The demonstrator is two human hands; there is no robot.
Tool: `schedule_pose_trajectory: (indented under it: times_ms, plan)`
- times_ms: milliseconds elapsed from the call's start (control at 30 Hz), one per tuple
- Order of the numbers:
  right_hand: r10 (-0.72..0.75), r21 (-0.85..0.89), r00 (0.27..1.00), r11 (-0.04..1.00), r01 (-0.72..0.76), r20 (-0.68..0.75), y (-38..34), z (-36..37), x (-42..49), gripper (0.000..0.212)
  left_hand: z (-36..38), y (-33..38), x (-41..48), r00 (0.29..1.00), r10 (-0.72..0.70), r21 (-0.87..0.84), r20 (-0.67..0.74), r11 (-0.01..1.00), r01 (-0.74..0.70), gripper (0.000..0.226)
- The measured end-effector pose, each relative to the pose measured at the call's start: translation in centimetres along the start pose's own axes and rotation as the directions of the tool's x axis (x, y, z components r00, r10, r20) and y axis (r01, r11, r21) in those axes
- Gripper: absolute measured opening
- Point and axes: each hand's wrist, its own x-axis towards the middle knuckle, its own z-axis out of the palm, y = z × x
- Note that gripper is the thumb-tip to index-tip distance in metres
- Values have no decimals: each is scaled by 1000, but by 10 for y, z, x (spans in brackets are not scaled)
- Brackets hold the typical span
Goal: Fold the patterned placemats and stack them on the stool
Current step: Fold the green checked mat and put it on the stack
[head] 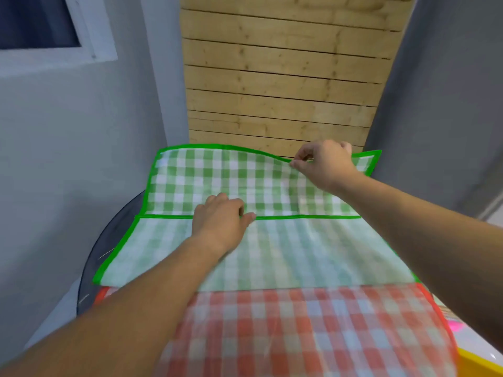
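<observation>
Green mat (217, 172) spread over dark round top (109, 240), long axis left-right; far half bright, near half pale, green hem line between. Red mat (299, 322) nearer, meeting its near edge. Left hand (220, 221) on mid hem, fingers bent; pinching or just pressing, cannot tell. Far edge, near far-right corner, pinched and lifted in right hand (324, 167). Fold probably to come nearward over hem. No readable writing.

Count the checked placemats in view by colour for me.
Green checked: 2, a vivid green placemat overlapping a paler green placemat, with a bordered edge between them
Red checked: 1, the red checked placemat nearest the camera
Total: 3
</observation>
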Motion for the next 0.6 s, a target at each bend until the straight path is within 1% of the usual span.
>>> schedule_pose_trajectory:
  times_ms: [33,100,167,233,300,367,400,433,467,533,600]
  plan:
    - [-4,9,1000,1000,4,2,-3,-8,-7,16,-9,3,-1,1000,-14,-39,6,999,14,39]
    - [-12,43,1000,999,11,14,-10,-23,-22,15,-26,9,-10,999,-1,-115,-52,993,-5,41]
    - [-30,68,999,997,27,43,-15,-37,-41,15,-43,15,-26,982,87,-136,-166,985,-110,41]
    - [-65,110,994,992,55,93,-19,-51,-64,13,-58,19,-46,929,235,-123,-287,952,-280,40]
    - [-102,175,985,982,77,141,-20,-62,-92,9,-72,20,-65,845,382,-79,-373,895,-439,40]
    - [-119,209,976,975,81,180,-18,-65,-121,9,-84,20,-82,782,475,-34,-404,846,-532,39]
    - [-116,224,973,972,70,199,-16,-65,-134,9,-86,18,-89,766,503,-10,-401,834,-552,41]
    - [-106,241,969,969,51,224,-13,-64,-147,8,-87,16,-96,765,521,13,-378,830,-558,44]
    - [-96,255,963,967,31,251,-10,-61,-158,8,-86,15,-101,782,531,33,-327,833,-552,49]
    - [-84,273,952,962,1,294,-3,-52,-177,13,-78,12,-110,840,524,59,-141,852,-521,60]
    - [-69,290,941,956,-32,330,4,-42,-191,20,-62,6,-114,886,456,55,81,886,-461,66]
